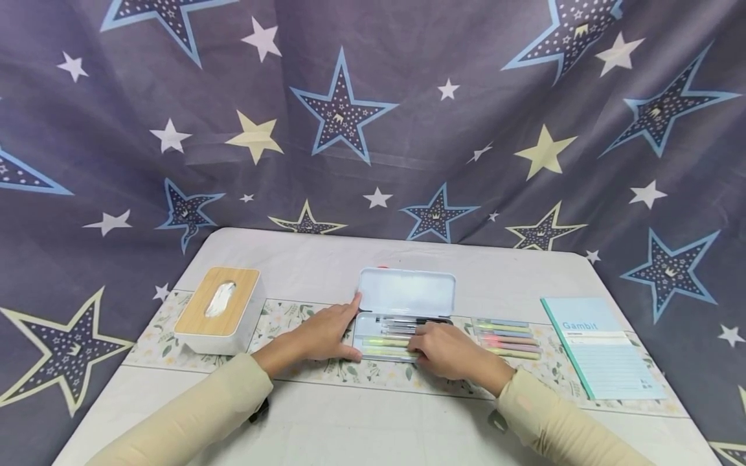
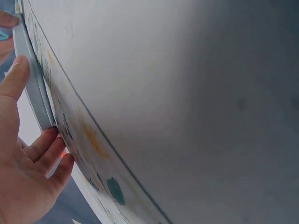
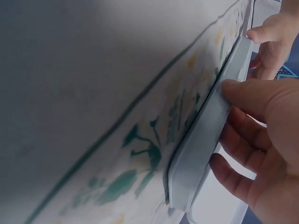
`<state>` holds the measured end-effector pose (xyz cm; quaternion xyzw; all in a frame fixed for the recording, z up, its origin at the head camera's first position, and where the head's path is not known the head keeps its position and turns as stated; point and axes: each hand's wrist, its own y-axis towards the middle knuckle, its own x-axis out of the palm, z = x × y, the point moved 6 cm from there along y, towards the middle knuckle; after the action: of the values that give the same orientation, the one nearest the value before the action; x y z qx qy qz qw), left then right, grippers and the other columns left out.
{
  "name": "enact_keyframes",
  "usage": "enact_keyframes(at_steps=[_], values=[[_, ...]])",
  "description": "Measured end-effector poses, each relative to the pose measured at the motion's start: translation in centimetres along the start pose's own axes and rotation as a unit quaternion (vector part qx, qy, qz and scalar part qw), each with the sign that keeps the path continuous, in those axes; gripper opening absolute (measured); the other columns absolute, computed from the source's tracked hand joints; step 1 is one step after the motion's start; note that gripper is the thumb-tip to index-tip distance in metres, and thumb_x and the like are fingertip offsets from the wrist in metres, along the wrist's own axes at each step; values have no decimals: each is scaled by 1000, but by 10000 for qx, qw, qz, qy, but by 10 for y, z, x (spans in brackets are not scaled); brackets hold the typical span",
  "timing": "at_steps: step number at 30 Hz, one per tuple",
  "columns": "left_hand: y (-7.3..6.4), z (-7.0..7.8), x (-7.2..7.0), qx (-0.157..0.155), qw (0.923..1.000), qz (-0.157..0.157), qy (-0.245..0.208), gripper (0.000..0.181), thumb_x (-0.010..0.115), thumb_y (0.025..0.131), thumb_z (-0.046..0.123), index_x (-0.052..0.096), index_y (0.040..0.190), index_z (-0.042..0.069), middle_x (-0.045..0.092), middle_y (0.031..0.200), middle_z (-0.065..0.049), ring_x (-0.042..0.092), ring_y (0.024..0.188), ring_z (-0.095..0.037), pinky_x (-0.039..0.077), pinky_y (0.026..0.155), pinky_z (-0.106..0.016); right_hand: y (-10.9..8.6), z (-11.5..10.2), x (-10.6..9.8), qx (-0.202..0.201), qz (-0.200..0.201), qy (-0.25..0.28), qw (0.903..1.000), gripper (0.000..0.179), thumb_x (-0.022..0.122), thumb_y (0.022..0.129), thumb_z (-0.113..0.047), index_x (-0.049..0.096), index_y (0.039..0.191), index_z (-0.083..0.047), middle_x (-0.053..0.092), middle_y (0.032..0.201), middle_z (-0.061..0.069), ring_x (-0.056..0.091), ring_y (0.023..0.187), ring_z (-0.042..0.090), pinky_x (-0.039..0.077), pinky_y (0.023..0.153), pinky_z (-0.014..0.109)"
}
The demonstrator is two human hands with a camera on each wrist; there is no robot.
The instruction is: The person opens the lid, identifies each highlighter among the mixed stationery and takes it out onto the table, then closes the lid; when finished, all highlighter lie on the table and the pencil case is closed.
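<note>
A pale blue pencil case [image 1: 406, 291] lies with its lid swung back, holding several dark and clear pens [image 1: 399, 321] and a yellow highlighter [image 1: 389, 342] near the front. My left hand [image 1: 326, 330] grips its left end, thumb by the front corner and fingers along the back. In the left wrist view, the fingertips [image 2: 49, 136] meet the corner of the case. My right hand [image 1: 445, 351] reaches over the right half, fingers curled above the inside. Its thumb [image 3: 240, 93] touches the front wall's upper edge; I cannot tell whether these fingers pinch a highlighter.
Several pastel highlighters [image 1: 509, 340] lie in a row right of the case. Farther right is a light blue notebook [image 1: 606, 349]. A tissue box with a wooden top [image 1: 195, 309] stands at the left. A starry curtain [image 1: 373, 175] hangs behind the table.
</note>
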<state>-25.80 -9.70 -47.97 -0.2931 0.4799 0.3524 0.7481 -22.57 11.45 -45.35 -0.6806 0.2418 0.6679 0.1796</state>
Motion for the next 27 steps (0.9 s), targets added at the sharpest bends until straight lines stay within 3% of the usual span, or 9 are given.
enact_keyframes(at_steps=[9, 16, 21, 27], values=[[0, 0, 2, -49, 10000, -7, -8, 124, 74, 82, 67, 7, 163, 1, 45, 156, -22, 46, 143, -37, 38, 119, -50, -3, 4, 3, 104, 43, 451, 9989, 17, 77, 87, -9, 65, 82, -20, 60, 79, -10, 46, 69, 5, 41, 62, 24], [0, 1, 1, -32, 10000, 6, 8, 124, 73, 82, 66, 7, 163, 1, 45, 156, -21, 46, 143, -36, 38, 119, -49, -5, 6, 2, 216, 54, 474, 9986, 12, 78, 89, -11, 72, 94, -20, 70, 93, -7, 64, 85, 9, 56, 75, 30], [0, 0, 1, -84, 10000, -10, 0, 124, 74, 82, 67, 6, 164, 2, 44, 157, -21, 45, 144, -36, 37, 120, -50, -6, 6, -2, 233, 158, 530, 9982, 14, 76, 90, -9, 76, 98, -20, 73, 98, -6, 68, 91, 11, 58, 78, 31], [0, 1, 0, -76, 10000, -17, -18, 124, 73, 82, 67, 7, 164, 1, 44, 157, -20, 45, 144, -36, 37, 120, -50, -8, 5, -12, 38, 390, 550, 9977, 19, 75, 89, -7, 79, 103, -19, 74, 96, -6, 66, 85, 8, 56, 70, 25]])
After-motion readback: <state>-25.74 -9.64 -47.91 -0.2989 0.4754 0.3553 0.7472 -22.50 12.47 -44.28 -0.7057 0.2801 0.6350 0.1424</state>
